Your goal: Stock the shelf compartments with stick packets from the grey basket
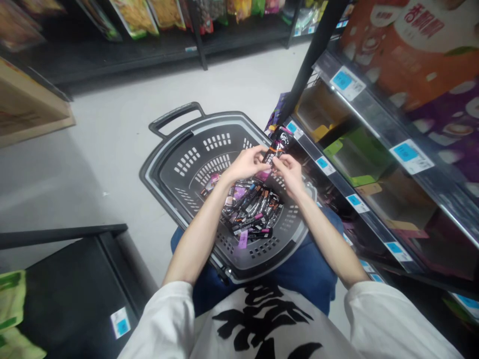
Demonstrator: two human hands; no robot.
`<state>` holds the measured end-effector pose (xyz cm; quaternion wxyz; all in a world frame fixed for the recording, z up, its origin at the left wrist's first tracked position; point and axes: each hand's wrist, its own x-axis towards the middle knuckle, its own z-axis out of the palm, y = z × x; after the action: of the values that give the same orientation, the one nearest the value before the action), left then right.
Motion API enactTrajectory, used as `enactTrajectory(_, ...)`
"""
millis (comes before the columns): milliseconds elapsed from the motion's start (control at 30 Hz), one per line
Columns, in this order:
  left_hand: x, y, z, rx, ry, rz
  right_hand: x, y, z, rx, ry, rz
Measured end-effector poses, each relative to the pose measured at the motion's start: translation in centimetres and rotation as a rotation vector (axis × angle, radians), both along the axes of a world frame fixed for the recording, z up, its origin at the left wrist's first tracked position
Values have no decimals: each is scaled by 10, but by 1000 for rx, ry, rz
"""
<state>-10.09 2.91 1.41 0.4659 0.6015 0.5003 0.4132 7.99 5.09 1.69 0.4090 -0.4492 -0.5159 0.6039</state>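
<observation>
A bundle of dark, shiny stick packets (279, 141), with a thin orange band round it, is held up over the far right part of a dark grey shopping basket (179, 134). My left hand (247, 163) pinches its lower left side, thumb and fingertips closed on it. From the right, the thumb and fingers of my right hand (291, 173) grip the same bundle. Below both hands, a heap of similar loose black stick packets (258, 209) with purple and pink parts lies in the basket, which rests on my lap.
Close on the right rises a shelf rack (325, 164) with blue price tags and boxes. A low black shelf (75, 294) stands at the lower left, a cardboard box (33, 107) at the upper left. Across the pale floor (112, 164), another shelf (157, 52) bears bagged goods.
</observation>
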Motion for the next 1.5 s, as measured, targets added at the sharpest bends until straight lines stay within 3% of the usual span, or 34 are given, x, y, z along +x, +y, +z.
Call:
enactTrajectory(433,2,-4,4,110,195,48,-5,0,-12,63,-30,4)
enactTrajectory(667,7,-5,5,183,318,107,-6,4,-15,55,26,-89)
enactTrajectory(833,7,-3,1,333,403,36,-4,7,-14,50,80,-194)
enactTrajectory(967,6,-1,-4,359,411,45,-1,5,-6,0,134,-125)
enactTrajectory(1133,7,-4,-1,222,172,-4,3,2,3,-55,172,-38)
enactTrajectory(1267,8,-5,2,43,-25,-71,6,3,4,0,157,-107)
enactTrajectory(1500,8,-8,8,-71,-82,-149,5,0,6,72,66,-166)
